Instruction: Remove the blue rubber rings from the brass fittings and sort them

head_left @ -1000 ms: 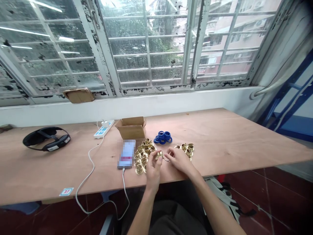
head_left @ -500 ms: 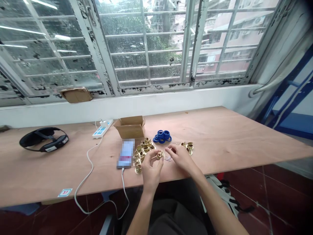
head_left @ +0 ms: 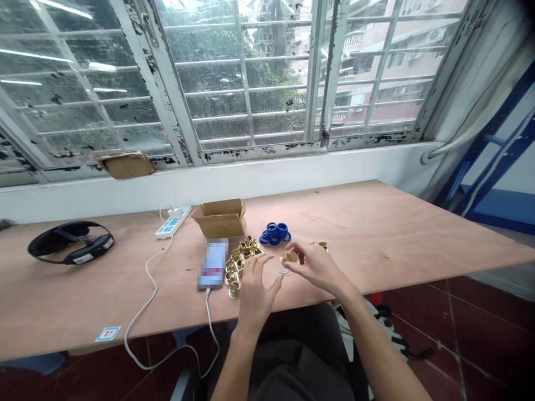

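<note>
Between the thumb and fingers of my right hand (head_left: 311, 267) is a small gold-coloured metal ring-like piece (head_left: 288, 258). My left hand (head_left: 257, 287) is beside it with thumb and fingers spread, holding nothing. Just left of that hand lies a pile of similar gold metal pieces (head_left: 234, 267). More gold pieces (head_left: 323, 245) lie behind my right hand, which partly hides them. Thin pale loops or strips (head_left: 285, 272) rest on the table below the held piece. Several blue rings (head_left: 275, 234) are heaped just beyond my hands.
An open cardboard box (head_left: 221, 225) stands behind the pile. A phone (head_left: 213, 264) on a white cable (head_left: 152, 278) lies to the left. Farther left are a power strip (head_left: 172, 224) and a black headset (head_left: 73, 245). The wooden table (head_left: 397, 234) meets a white wall below the windows.
The gold piece has passed from my left hand to my right hand. My left fingers have opened, and the view has shifted slightly.
</note>
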A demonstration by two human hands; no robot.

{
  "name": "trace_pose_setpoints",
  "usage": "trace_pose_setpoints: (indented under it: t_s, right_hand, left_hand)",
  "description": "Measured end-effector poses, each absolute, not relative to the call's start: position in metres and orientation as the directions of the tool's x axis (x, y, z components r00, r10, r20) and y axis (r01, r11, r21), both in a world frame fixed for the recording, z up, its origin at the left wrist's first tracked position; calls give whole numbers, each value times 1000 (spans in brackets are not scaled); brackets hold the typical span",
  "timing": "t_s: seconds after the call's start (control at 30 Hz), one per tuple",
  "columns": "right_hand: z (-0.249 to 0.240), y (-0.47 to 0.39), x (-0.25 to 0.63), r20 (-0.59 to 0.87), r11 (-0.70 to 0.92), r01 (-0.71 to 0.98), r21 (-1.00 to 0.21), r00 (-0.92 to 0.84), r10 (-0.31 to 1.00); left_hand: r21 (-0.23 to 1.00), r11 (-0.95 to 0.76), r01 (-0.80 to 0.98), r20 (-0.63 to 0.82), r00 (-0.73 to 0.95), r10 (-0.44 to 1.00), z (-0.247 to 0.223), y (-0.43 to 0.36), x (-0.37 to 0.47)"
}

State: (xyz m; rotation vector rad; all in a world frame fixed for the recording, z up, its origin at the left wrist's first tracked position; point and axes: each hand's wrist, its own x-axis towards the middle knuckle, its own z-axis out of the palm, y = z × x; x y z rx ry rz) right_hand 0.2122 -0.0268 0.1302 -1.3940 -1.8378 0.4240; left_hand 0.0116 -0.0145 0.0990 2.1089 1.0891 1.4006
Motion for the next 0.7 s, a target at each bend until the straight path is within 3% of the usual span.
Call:
trace_pose_setpoints:
  t_s: [0.13, 0.33, 0.53, 0.7]
  right_hand:
    - [133, -27, 232, 416, 283, 773, -568, -27, 909]
    - [128, -27, 234, 427, 278, 893, -353, -110, 897]
    - [113, -26, 227, 391, 215, 949, -229, -113, 914]
    - [101, -23, 231, 385, 171, 967, -187, -88, 919]
  left_hand:
    - [586, -557, 589, 552, 213, 806, 108, -4, -17]
    - [527, -389, 756, 359, 217, 908, 104, 3, -44]
    - [427, -317, 847, 219, 244, 945, 100, -1, -46]
    - [380, -316, 869, 209, 252, 945, 98, -4, -50]
